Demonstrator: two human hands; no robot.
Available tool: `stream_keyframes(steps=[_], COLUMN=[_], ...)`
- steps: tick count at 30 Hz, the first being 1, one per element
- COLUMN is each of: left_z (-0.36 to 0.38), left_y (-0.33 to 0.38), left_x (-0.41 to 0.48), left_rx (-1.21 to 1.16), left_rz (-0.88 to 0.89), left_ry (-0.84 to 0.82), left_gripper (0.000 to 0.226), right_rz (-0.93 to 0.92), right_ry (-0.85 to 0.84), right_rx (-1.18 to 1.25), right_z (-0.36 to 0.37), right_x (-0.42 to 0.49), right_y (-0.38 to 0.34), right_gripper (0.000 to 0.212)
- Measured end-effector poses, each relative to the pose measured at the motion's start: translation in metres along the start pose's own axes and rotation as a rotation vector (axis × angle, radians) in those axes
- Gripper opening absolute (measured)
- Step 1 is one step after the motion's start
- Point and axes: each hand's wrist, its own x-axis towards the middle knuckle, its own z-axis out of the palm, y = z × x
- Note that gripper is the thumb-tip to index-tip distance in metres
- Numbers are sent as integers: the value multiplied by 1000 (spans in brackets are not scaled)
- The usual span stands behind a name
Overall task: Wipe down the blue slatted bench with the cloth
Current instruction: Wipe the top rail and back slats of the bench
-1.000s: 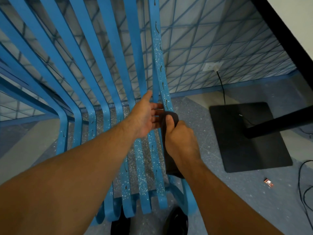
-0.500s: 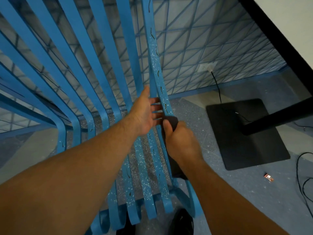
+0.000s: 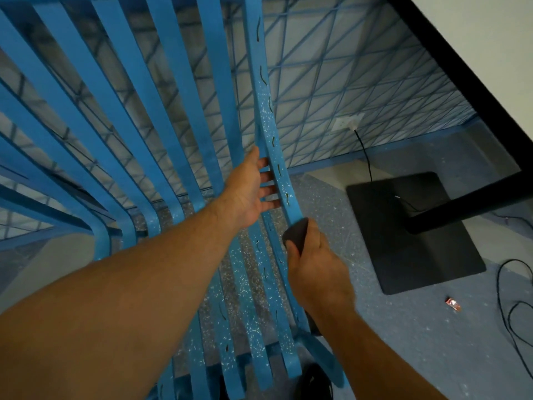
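Note:
The blue slatted bench (image 3: pixel 173 116) fills the left and middle of the head view, its curved slats speckled with white flecks. My left hand (image 3: pixel 253 192) reaches between the slats, its fingers hooked behind the rightmost slat (image 3: pixel 271 134) where the back bends into the seat. Just below it, my right hand (image 3: pixel 314 272) grips a dark cloth (image 3: pixel 295 233) and holds it against the outer edge of that same slat. Most of the cloth is hidden inside my fist.
A black flat stand base (image 3: pixel 409 232) with a dark post (image 3: pixel 473 203) sits on the floor to the right. Black cables (image 3: pixel 507 307) trail at the far right, and a small red scrap (image 3: pixel 453 304) lies on the floor. A wall socket (image 3: pixel 347 122) is behind.
My right hand has slid the cloth down the rightmost slat, away from my left hand. The left hand keeps its hold on the slat.

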Motion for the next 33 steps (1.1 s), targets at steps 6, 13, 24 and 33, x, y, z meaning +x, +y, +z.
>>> stream_keyframes(steps=[6, 13, 24, 33], left_z=[1, -4, 2, 2], left_y=[13, 27, 60, 60], left_x=[1, 13, 19, 21], left_rx=[1, -37, -49, 40], left_rz=[26, 51, 140, 169], left_ry=[-2, 25, 50, 87], left_gripper=[54, 60, 56, 50], right_rz=[113, 221, -136, 19], right_ry=[5, -98, -126, -26], right_rx=[76, 130, 296, 315], right_z=[-1, -11, -12, -17], right_x=[5, 44, 74, 139], right_y=[-3, -20, -29, -65], right_gripper=[65, 73, 62, 49])
